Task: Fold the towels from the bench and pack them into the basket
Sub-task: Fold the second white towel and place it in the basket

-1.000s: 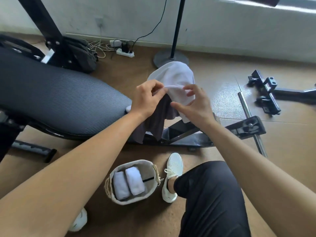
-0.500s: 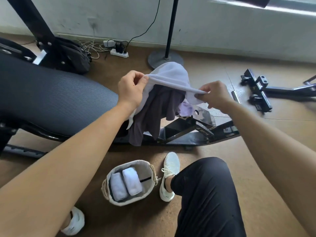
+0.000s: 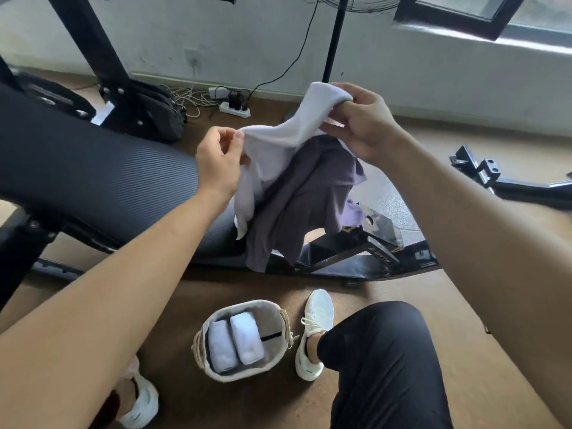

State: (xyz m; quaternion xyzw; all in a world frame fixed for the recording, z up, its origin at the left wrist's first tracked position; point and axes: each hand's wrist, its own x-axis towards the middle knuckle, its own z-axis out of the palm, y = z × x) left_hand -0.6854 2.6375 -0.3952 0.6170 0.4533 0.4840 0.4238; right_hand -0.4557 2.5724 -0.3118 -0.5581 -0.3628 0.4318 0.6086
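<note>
The left hand (image 3: pixel 219 159) pinches one end of the white towel (image 3: pixel 278 137) between thumb and curled fingers. The right hand (image 3: pixel 362 122) is closed around the other end and stands higher and further from the person. The towel hangs in the air between them, above the end of the bench (image 3: pixel 93 181). Its long axis goes from low on the left to high on the right, and a loose part falls down under the left hand. Behind it a dark grey-purple cloth (image 3: pixel 297 205) is draped over the bench end.

The basket (image 3: pixel 241 305) stands on the floor below the hands, near the person's right shoe (image 3: pixel 315 329) and a little closer to the left hand. Two rolled white towels (image 3: pixel 235 342) lie side by side in its left part, and the right part is free. I judge that the towel must first be folded, then go straight down towards the person.

The bench frame carries gold lettering (image 3: pixel 383 260), which is too small and tilted to read.
</note>
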